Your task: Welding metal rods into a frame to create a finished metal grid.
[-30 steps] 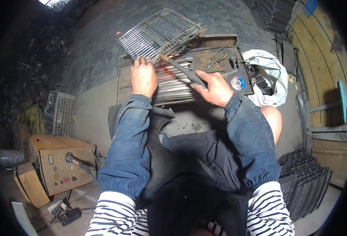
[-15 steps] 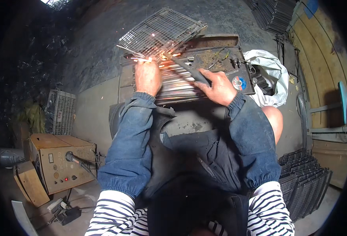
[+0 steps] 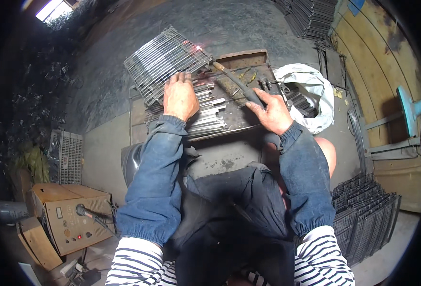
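My right hand (image 3: 273,113) is closed around the grey handle of a welding torch (image 3: 241,85). Its tip is close to the right corner of a wire grid panel (image 3: 160,55) at the table's far left. A small reddish-pink glow shows at that corner. My left hand (image 3: 179,97) reaches over the panel's near edge, fingers bent against it; the fingertips are partly hidden. Beneath and beside this hand lies a pile of thin metal rods (image 3: 208,117), roughly side by side, on the dark worktable (image 3: 244,121).
Right of the table stands a white sack (image 3: 327,100) with dark metal pieces inside. A welding machine (image 3: 74,217) sits at lower left, near an upright grey crate (image 3: 67,157). Stacked dark grids (image 3: 365,217) stand at lower right. My knees border the table's near side.
The bright sparks have stopped. The grid panel has turned and shifted left and nearer; my left hand has moved onto its edge. The torch tip is now by the panel's right corner.
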Demonstrator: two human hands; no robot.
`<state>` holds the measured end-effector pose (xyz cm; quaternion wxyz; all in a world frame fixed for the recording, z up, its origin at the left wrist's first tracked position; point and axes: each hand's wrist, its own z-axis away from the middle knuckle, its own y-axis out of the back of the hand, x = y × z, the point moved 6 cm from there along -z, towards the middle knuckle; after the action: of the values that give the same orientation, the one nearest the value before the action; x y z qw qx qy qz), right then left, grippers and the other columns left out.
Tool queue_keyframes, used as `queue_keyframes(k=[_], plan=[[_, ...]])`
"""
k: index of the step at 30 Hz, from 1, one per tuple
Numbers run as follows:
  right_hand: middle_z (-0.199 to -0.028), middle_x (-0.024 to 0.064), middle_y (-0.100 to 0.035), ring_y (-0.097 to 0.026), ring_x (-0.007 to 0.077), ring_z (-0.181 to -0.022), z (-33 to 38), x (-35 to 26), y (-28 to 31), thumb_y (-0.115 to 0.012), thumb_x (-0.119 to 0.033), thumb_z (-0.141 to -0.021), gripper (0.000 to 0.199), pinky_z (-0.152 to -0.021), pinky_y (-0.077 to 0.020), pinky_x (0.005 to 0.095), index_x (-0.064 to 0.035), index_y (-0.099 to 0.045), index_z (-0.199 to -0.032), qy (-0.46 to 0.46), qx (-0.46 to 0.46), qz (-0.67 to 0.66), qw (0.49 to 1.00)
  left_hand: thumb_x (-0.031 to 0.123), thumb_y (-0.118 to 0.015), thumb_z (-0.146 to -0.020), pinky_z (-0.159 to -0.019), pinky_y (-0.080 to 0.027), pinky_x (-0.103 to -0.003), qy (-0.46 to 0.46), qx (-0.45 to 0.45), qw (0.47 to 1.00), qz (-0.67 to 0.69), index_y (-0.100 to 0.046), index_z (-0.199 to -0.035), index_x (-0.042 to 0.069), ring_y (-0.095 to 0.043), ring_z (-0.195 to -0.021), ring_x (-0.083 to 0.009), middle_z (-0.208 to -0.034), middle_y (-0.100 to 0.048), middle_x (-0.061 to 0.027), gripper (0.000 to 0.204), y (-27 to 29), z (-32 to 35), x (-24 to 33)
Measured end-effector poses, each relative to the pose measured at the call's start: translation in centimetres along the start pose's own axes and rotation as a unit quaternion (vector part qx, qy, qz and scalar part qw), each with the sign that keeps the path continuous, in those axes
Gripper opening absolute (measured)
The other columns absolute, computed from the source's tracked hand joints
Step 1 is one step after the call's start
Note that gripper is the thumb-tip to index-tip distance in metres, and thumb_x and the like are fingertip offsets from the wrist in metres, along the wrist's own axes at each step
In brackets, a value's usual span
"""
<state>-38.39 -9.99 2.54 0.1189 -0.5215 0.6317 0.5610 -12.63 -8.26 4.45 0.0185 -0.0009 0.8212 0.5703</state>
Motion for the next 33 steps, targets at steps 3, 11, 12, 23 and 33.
queue_keyframes(k=[3,11,12,23,33], plan=[[-0.09,0.0278,-0.07,-0.071,0.0398,-0.081,-1.0,1.1,-0.2,-0.072,-0.03,-0.09,0.051,-0.077,-0.0562,0.0421,0.0034,-0.063,-0.126,-0.084,-0.037,0.001,0.996,0.01,-0.055,-0.078,-0.109,-0.04,-0.048,0.0,0.014,1.0,-0.01,-0.061,-0.127,-0.007,-0.054,-0.126,-0.0366,-0.131,-0.061,-0.0234,0.052,-0.4,-0.1,0.1],[-0.096,0.0287,-0.07,-0.07,0.0401,-0.092,-2.2,2.7,-1.6,-0.071,-0.033,-0.091,0.052,-0.085,-0.0542,0.0435,0.003,-0.063,-0.126,-0.068,-0.027,0.017,0.997,0.01,-0.065,-0.074,-0.109,-0.041,-0.048,0.001,0.006,1.0,-0.016,-0.056,-0.131,-0.007,-0.052,-0.128,-0.0384,-0.133,-0.059,-0.0242,0.06,-0.8,-0.1,0.0],[-0.097,0.0284,-0.07,-0.069,0.0402,-0.092,-2.3,2.5,-1.6,-0.071,-0.032,-0.091,0.049,-0.085,-0.054,0.0437,0.0031,-0.063,-0.125,-0.052,-0.019,0.021,0.998,0.01,-0.064,-0.074,-0.108,-0.042,-0.048,0.003,0.002,1.0,-0.022,-0.057,-0.131,-0.007,-0.052,-0.128,-0.0384,-0.131,-0.06,-0.0244,0.06,-0.5,-0.2,0.2],[-0.097,0.0265,-0.07,-0.07,0.0422,-0.089,-2.5,2.2,-1.9,-0.072,-0.025,-0.089,0.041,-0.08,-0.0548,0.0456,0.0026,-0.067,-0.118,-0.017,-0.003,-0.017,1.0,0.012,-0.066,-0.074,-0.107,-0.042,-0.047,-0.002,-0.014,1.0,-0.026,-0.057,-0.13,-0.005,-0.052,-0.127,-0.037,-0.131,-0.059,-0.0228,0.059,-1.3,-0.3,-0.2],[-0.088,0.0277,-0.07,-0.07,0.0434,-0.083,-2.7,1.6,-1.4,-0.073,-0.027,-0.088,0.042,-0.074,-0.0557,0.0459,0.003,-0.067,-0.116,-0.01,0.006,0.0,1.0,0.011,-0.057,-0.081,-0.107,-0.041,-0.048,0.008,0.005,1.0,-0.021,-0.061,-0.125,-0.007,-0.055,-0.123,-0.0369,-0.129,-0.062,-0.0233,0.048,-0.6,-0.4,0.2]])
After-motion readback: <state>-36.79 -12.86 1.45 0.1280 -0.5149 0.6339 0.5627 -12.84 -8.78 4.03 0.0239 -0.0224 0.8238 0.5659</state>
